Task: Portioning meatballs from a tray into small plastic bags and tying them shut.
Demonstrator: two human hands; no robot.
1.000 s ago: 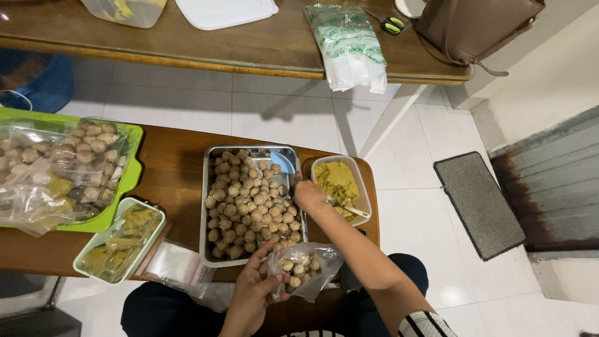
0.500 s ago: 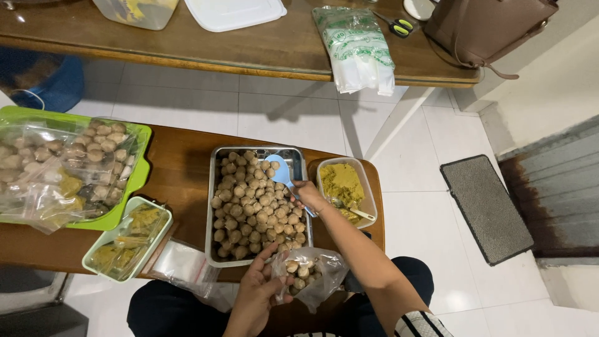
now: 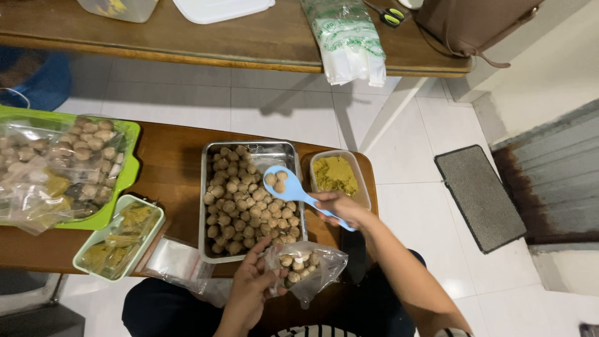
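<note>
Scooping balls toward a held bag.

Right hand (image 3: 340,206) fingers closed around blue spoon (image 3: 293,190), handle running near-right to far-left, two balls (image 3: 275,181) riding above metal tray (image 3: 249,153). Left hand (image 3: 249,287) pinching open plastic bag (image 3: 306,265) mouth, just near of the spoon, at the surface's near edge.

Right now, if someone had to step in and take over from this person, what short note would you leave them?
Right hand: holds a light blue plastic spoon with two brown balls on it, above the metal tray.
Left hand: holds open a small clear plastic bag at the table's near edge.
Done: several balls already lie in that bag.
Left: the tray is mostly full of brown balls; the spoonful is not yet in the bag.
Nearby: filled bags on the green tray, a tub of yellowish powder.
</note>
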